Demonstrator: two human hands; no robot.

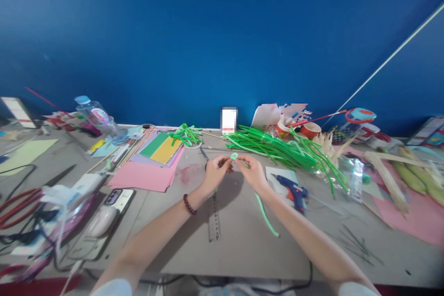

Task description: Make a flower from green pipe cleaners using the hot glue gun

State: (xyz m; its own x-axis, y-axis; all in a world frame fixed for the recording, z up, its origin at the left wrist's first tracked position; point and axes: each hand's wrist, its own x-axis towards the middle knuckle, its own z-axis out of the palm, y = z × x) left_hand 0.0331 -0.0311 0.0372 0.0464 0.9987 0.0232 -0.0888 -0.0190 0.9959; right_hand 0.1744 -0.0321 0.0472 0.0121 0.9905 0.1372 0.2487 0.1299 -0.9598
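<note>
A pale green pipe cleaner [266,219], its end wound into a small flat coil, is held up between both hands over the middle of the table. My left hand [218,171], with a dark bead bracelet at the wrist, pinches the coil from the left. From the other side my right hand [252,175] is closed on the same pipe cleaner, whose loose tail hangs below the palm. Beneath my left hand lies a metal ruler [214,222]. A blue glue gun [293,189] rests to the right of my right hand.
Behind the hands lies a heap of green pipe cleaners [277,148]. To the left are coloured sheets [149,175], a phone [114,201], a water bottle [99,118] and large scissors [21,206]. Paper cups [310,129] and corn husks [388,180] sit at right.
</note>
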